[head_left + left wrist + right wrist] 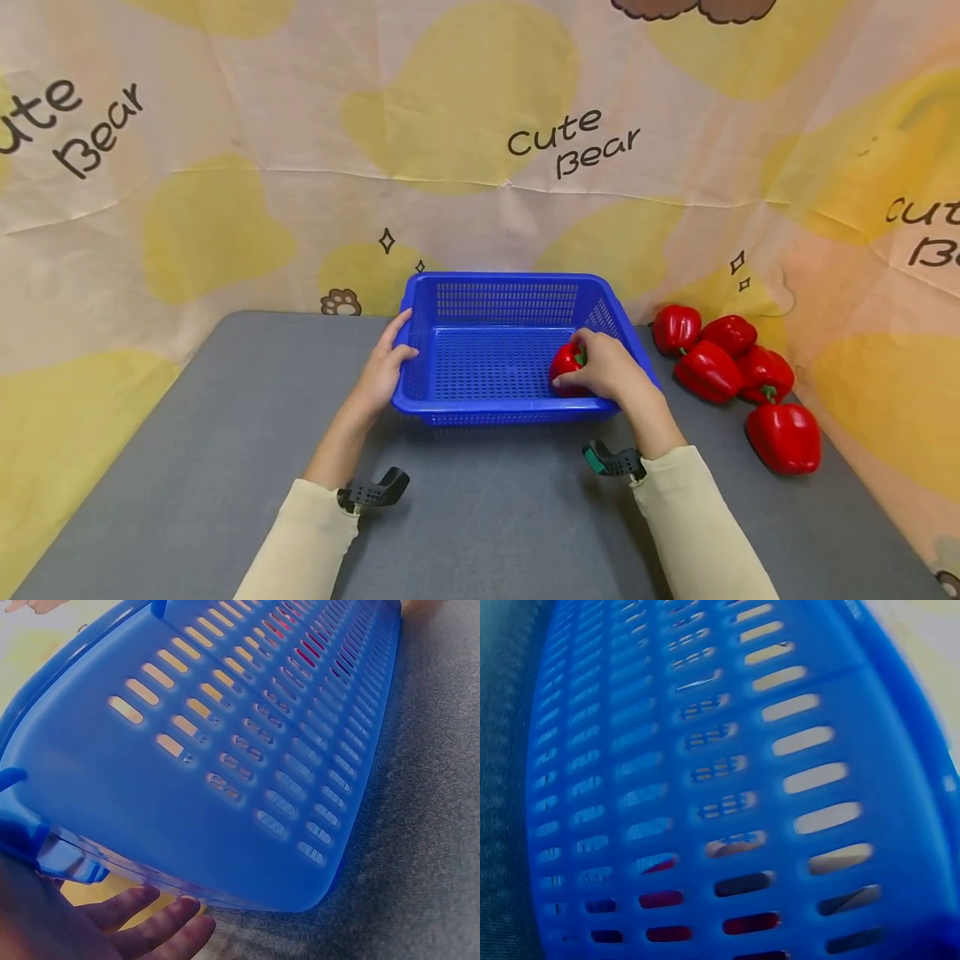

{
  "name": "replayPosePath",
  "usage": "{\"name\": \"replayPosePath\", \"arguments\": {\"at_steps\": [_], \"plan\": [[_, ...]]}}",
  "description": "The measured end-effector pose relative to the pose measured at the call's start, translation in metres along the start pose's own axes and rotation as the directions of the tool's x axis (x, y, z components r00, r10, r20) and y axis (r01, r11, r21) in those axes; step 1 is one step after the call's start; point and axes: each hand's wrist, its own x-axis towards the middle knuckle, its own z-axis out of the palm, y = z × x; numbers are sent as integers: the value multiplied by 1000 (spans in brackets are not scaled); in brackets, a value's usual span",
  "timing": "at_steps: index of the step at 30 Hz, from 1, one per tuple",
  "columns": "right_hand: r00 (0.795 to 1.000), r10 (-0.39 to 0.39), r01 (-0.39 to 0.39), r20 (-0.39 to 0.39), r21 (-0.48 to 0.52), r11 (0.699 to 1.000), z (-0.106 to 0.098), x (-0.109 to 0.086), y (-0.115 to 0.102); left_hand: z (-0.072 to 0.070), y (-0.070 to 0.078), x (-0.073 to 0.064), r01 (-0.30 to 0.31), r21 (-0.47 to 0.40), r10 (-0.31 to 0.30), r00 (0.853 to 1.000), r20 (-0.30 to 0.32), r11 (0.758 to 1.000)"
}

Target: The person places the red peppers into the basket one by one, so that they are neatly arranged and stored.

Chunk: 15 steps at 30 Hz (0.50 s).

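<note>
A blue plastic basket (pixel 487 406) with slotted walls sits on the grey table. At its left end my left hand (pixel 382 371) holds the rim, thumb over the edge; in the left wrist view, fingers (pixel 161 930) of that hand show beside the outer wall. My right hand (pixel 609 367) reaches over the basket's right part and grips a red bell pepper (pixel 564 363), thumb on the near side and fingers by its green stem. Through the slots in the right wrist view, the red of the pepper (pixel 667 934) shows; the right hand is mostly hidden there by the wall.
Several red bell peppers (pixel 708 372) lie in a group on the table right of the basket, one (pixel 784 438) nearer the front. A printed cloth (pixel 465 100) hangs behind the grey table (pixel 487 517) and along its sides.
</note>
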Motion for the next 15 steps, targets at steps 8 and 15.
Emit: {"name": "replayPosePath", "arguments": {"at_steps": [8, 15], "plan": [[998, -56, 53, -34, -76, 996, 3, 8, 2, 1, 1, -1, 8, -1, -8, 1000, 0, 1000], [999, -42, 39, -30, -86, 996, 4, 5, 0, 2, 0, 0, 8, 17, -8, 1000, -5, 1000]]}}
